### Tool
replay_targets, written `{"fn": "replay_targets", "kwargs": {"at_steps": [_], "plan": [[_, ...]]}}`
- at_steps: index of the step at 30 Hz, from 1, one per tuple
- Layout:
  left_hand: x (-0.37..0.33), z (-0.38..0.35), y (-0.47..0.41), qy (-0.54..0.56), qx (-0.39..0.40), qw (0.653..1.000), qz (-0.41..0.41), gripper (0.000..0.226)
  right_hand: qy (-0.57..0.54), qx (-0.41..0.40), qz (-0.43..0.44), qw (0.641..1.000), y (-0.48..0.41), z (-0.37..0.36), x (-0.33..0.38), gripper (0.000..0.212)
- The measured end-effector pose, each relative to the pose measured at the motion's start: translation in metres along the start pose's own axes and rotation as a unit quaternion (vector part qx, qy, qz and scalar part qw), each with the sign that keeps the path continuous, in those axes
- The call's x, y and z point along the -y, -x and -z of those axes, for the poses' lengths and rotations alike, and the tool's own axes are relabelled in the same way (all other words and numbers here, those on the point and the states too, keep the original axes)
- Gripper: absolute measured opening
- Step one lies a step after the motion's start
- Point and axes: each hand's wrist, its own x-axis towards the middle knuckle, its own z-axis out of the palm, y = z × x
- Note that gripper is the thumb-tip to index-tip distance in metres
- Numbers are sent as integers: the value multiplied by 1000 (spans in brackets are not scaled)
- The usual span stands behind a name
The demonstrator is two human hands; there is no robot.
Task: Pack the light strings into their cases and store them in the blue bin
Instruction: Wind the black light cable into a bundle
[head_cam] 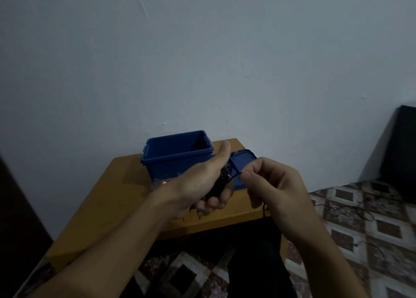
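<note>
Head view: the blue bin (175, 167) stands open on the wooden table (108, 196), far from the person. Just right of it, the left hand (202, 183) clenches a dark light string (221, 181) bundle. Beyond lies the blue lid (243, 162). The right hand (274, 185) pinches one strand of it.
</note>
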Motion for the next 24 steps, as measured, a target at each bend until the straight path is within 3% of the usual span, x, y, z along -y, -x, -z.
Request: {"fn": "replay_targets", "kwargs": {"at_steps": [12, 19, 24], "plan": [[2, 4, 0, -34, 93, 995, 1, 84, -17, -4, 22, 1000, -2, -1, -2, 12], [8, 15, -5, 120, 230, 966, -10, 81, -30, 21, -25, 999, -4, 0, -8, 20], [9, 18, -2, 243, 318, 916, -34, 79, -29, 5, -57, 998, -4, -1, -10, 20]]}}
